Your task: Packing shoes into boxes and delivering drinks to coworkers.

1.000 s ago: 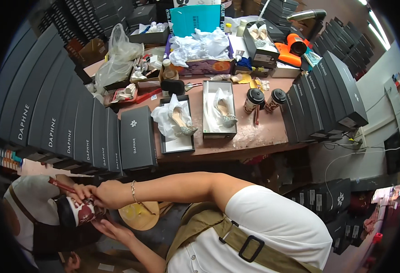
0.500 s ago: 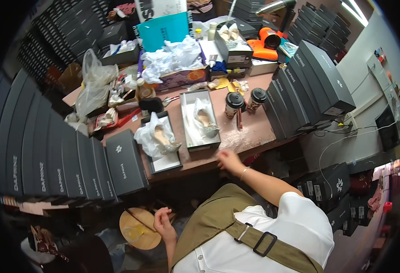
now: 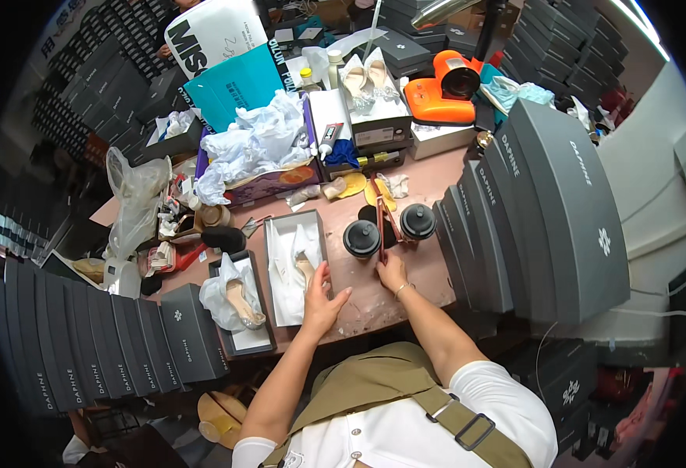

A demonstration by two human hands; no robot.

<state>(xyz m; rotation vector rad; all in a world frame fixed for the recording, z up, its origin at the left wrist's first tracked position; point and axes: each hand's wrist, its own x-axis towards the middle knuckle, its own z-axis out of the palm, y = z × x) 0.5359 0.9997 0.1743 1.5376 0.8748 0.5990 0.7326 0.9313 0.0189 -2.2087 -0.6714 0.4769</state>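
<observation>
My right hand [image 3: 392, 273] is closed around the lower end of a thin reddish-brown stick [image 3: 381, 214], which points away from me between two black-lidded cups [image 3: 361, 239]. The stick's exact kind is unclear. My left hand [image 3: 324, 304], fingers spread and holding nothing, is over the near right corner of an open grey shoe box [image 3: 269, 269]. Inside that box lies a pale high-heeled shoe [image 3: 304, 264] on white paper, its near end hidden by my fingers. Left of it, a second open box [image 3: 263, 337] holds a glittery-toed shoe [image 3: 243, 306] partly wrapped in white tissue.
Stacked grey shoe boxes stand at left [image 3: 93, 335] and right [image 3: 514, 210]. Farther back are a purple carton [image 3: 280, 178] of crumpled tissue, a box with a pair of light shoes [image 3: 370, 82], and an orange device [image 3: 440, 97]. Yellow sponges [image 3: 350, 185] lie beyond the cups.
My right hand has moved forward from the table edge and taken hold of the reddish stick. My left hand has risen from below the table to the shoe box. The view has shifted.
</observation>
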